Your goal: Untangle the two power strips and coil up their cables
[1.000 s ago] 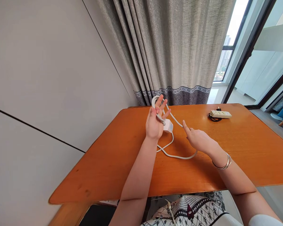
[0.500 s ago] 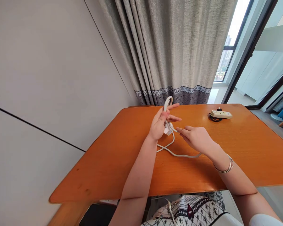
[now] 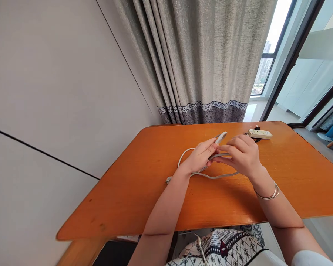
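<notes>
Silvery bangles (image 3: 274, 192) ring the right hand (image 3: 242, 155) at the wrist, at four o'clock; between four and five, a white sleeve (image 3: 308, 258). At five, a pale garment (image 3: 240, 245) carries black lattice, a dark-red motif (image 3: 223, 249) and a cream cord (image 3: 200, 245).

Two cords (image 3: 221, 137) are showing, one white, one black, and two plugs (image 3: 169, 180) likewise; one cream power strip (image 3: 260, 134) is lying near the tabletop's (image 3: 122, 192) far right corner.

Tabletop (image 3: 111, 199) lies open at near left, while white cord (image 3: 213, 178) obstructs the middle.
</notes>
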The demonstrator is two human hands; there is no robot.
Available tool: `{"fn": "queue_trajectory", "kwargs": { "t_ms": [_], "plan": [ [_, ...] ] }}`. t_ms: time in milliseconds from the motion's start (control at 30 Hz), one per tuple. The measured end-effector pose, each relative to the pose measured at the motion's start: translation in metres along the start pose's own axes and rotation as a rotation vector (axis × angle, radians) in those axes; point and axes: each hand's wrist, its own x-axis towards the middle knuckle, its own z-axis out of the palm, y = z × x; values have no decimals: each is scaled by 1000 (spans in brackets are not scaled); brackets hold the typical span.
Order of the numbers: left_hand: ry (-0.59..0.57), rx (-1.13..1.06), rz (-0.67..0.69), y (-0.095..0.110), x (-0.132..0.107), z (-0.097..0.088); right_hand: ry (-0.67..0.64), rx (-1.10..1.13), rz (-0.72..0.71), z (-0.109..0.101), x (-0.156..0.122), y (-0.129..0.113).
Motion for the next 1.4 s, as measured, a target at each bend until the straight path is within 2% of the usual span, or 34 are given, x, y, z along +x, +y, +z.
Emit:
{"fn": "queue_trajectory", "kwargs": {
  "t_ms": [133,267,333,467,667,833,1000,1100,1233,1333,1400],
  "plan": [
    [-66,-175,-69,3,-1,4,24,102,83,-1,3,7],
    [-117,-319,-95,4,2,2,-82,208,70,5,1,12],
    [-105,-349,-142,1,6,0,-142,203,103,10,0,15],
    [-44,-325,-220,-6,12,-2,-184,211,154,18,0,20],
    [67,-307,-192,-8,15,4,-120,357,206,23,3,16],
    [87,-283,-180,-7,17,7,-90,506,295,21,5,13],
    [22,-261,-217,-6,15,8,-103,676,419,22,4,14],
    [40,-338,-224,-3,14,10,-125,891,533,26,2,19],
    [152,-554,-188,6,14,6,-113,1267,645,31,3,24],
    [249,-735,-137,15,13,-1,-170,1528,723,36,5,19],
    [267,-801,-118,18,12,-4,-159,1701,782,39,7,13]
  ]
}}
